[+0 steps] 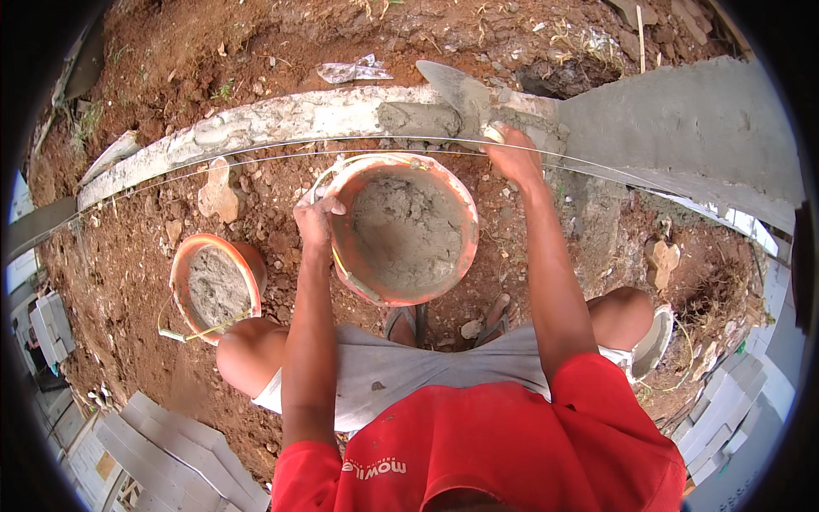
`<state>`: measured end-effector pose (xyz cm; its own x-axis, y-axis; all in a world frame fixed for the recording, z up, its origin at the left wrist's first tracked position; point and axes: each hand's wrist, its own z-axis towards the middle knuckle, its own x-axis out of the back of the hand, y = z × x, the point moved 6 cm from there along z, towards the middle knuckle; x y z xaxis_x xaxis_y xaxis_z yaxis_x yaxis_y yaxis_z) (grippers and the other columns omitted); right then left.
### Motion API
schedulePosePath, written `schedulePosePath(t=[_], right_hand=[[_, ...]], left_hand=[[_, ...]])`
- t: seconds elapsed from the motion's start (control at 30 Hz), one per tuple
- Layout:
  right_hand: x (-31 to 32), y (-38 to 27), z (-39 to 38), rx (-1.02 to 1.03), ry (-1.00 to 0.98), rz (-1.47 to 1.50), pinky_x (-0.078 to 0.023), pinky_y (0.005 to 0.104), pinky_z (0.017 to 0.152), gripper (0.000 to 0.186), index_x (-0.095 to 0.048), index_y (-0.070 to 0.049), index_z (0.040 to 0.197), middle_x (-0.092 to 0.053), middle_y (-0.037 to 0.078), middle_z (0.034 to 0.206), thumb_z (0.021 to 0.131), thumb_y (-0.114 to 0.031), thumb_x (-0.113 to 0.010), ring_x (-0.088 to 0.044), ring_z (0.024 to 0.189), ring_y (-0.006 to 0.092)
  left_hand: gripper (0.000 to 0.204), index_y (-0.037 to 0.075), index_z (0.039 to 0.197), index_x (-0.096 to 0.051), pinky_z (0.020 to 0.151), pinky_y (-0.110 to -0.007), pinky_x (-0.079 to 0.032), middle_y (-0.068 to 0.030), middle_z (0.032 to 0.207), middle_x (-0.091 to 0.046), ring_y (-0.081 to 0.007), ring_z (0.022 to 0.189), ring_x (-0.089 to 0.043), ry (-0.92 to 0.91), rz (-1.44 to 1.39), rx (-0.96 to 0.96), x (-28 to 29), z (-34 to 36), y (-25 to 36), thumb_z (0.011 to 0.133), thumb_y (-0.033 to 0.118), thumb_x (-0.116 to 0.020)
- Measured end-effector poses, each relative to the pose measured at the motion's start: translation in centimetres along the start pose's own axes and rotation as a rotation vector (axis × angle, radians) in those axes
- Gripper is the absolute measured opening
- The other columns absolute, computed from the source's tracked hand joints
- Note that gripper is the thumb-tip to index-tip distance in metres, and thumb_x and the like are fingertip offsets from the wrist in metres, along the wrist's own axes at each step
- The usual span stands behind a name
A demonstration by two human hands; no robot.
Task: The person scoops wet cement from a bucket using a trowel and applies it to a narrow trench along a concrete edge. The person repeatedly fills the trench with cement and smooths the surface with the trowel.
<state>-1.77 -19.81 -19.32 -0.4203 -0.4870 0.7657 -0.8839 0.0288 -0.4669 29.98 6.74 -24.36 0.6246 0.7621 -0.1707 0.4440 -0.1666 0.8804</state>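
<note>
In the head view, the red shirt (pixel 503 444) of the person lies nearest the camera, with grey shorts (pixel 426 363) and sandalled feet (pixel 495 320) beyond it. The knees are spread to either side. Between them and a low pale wall (pixel 290 119) stands a large orange bucket (pixel 468 247), upright on reddish soil, with grey mortar (pixel 409 222) inside and smeared around its rim.

The left hand (pixel 316 218) grips the left side of this rim, thumb lying over the edge. The right hand (pixel 514 156) is clenched around the handle of a trowel (pixel 456 90), whose broad grey blade extends up and to the left, across the top of the low wall. Wet mortar (pixel 416 119) lies along the wall on both sides of the blade; whether the blade touches it, I cannot tell. Thin string lines (pixel 409 137) run along the near side of the wall, passing close to the right hand.

A smaller orange bucket (pixel 252 263) of grey mix stands near the left knee, tilted, and another bucket (pixel 669 326) sits beside the right knee. A smooth grey wall section (pixel 682 128) adjoins the low wall's right end. Grey blocks (pixel 171 452) are stacked at lower left.
</note>
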Motion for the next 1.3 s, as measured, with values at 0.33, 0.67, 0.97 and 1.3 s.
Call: schedulePosePath(t=[0.33, 0.67, 0.97, 1.3], right_hand=[[-0.6, 4.6, 1.5, -0.205, -0.396, -0.083, -0.054, 0.0469, 0.065, 0.055, -0.077, -0.005, 0.112, -0.073, 0.014, 0.084, 0.091, -0.055, -0.071, -0.069, 0.067, 0.0266], [7.9, 13.5, -6.3, -0.287, -0.160, 0.050, -0.053, 0.0399, 0.057, 0.058, -0.076, 0.001, 0.097, -0.070, 0.011, 0.076, 0.089, -0.056, -0.074, -0.067, 0.062, 0.0228], [8.6, 13.0, -15.4, -0.215, -0.203, 0.580, -0.047, 0.0311, 0.054, 0.048, -0.073, -0.002, 0.105, -0.062, 0.003, 0.073, 0.095, -0.048, -0.074, -0.060, 0.059, 0.0132], [6.1, 11.5, -14.0, 0.030, -0.542, 0.386, -0.046, 0.0305, 0.053, 0.035, -0.069, -0.002, 0.108, -0.059, 0.001, 0.073, 0.092, -0.033, -0.076, -0.057, 0.060, 0.0119]], left_hand=[[0.029, -0.012, 0.098, -0.069, 0.065, -0.029, -0.052, -0.0123, 0.075, -0.068, -0.0202, 0.064, -0.064, -0.007, 0.035, 0.002, 0.3, 0.9, -0.4, 0.071, -0.011, -0.059], [0.025, -0.008, 0.095, -0.069, 0.067, -0.029, -0.052, -0.0102, 0.075, -0.068, -0.0197, 0.066, -0.065, -0.050, 0.169, 0.002, 0.5, 1.7, -0.8, 0.072, -0.010, -0.060], [0.019, 0.002, 0.087, -0.069, 0.065, -0.027, -0.044, -0.0025, 0.076, -0.065, -0.0131, 0.069, -0.057, -0.050, 0.222, 0.015, -7.6, -4.5, 3.3, 0.070, -0.007, -0.065], [0.023, -0.002, 0.095, -0.069, 0.067, -0.029, -0.049, -0.0062, 0.077, -0.070, -0.0149, 0.070, -0.063, -0.043, 0.573, -0.064, -11.1, -8.7, 4.6, 0.072, -0.005, -0.070]])
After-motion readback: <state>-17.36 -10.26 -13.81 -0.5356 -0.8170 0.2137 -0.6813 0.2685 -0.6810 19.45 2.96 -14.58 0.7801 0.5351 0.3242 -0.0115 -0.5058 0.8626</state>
